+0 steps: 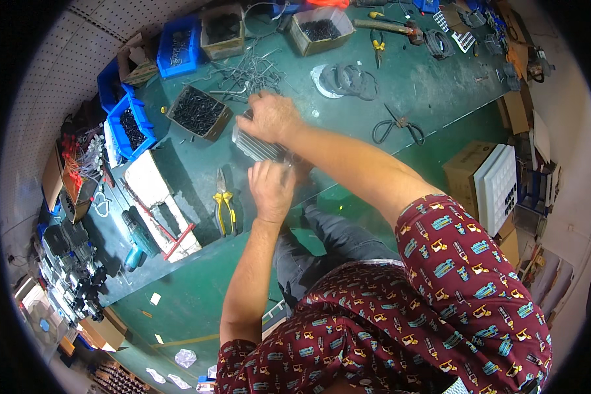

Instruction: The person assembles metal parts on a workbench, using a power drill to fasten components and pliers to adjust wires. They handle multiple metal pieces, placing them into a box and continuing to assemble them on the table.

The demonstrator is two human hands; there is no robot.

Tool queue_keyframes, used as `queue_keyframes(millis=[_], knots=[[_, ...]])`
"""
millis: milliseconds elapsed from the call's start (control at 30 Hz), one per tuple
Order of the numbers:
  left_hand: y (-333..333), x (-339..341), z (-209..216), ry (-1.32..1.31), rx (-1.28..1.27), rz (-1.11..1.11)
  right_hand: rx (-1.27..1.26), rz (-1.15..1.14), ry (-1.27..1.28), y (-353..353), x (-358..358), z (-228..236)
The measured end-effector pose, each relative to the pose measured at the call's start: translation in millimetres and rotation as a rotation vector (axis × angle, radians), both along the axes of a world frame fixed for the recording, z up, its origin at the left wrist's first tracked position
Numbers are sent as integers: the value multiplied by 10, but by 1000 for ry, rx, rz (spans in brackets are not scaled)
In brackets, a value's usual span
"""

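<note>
A silvery metal part with parallel fins [257,146] is at the bench's near edge, between my two hands. My right hand [274,118] reaches across from the right and is closed over its far side. Below it, my left hand [270,188] has its fingers curled against the part's near edge. Both hands hide much of the part, and its right end is blurred. Left of it stands an open cardboard box of black screws [198,113]. Yellow-handled pliers [224,202] lie left of my left hand.
Bent metal rods [253,69] lie beyond my right hand. Black-handled scissors [398,125] and grey rings [351,81] are to the right. A teal power drill [138,240] and a white block with a red clamp [161,207] sit left. Blue bins [131,125] line the back left.
</note>
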State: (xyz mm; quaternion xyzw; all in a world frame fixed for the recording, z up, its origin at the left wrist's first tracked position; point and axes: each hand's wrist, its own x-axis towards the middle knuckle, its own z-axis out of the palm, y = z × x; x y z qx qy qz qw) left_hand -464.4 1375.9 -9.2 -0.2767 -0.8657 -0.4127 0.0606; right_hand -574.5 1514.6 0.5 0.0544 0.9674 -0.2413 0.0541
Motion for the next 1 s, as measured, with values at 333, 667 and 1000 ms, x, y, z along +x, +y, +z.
queue_keyframes(millis=[333, 667, 1000], knots=[[13, 35, -29, 13, 40, 31, -12, 8, 1, 8, -1, -2], [12, 30, -30, 44, 54, 33, 5, 4, -13, -4, 2, 7], [-13, 42, -83, -11, 62, 27, -11, 25, -41, 3, -4, 44]])
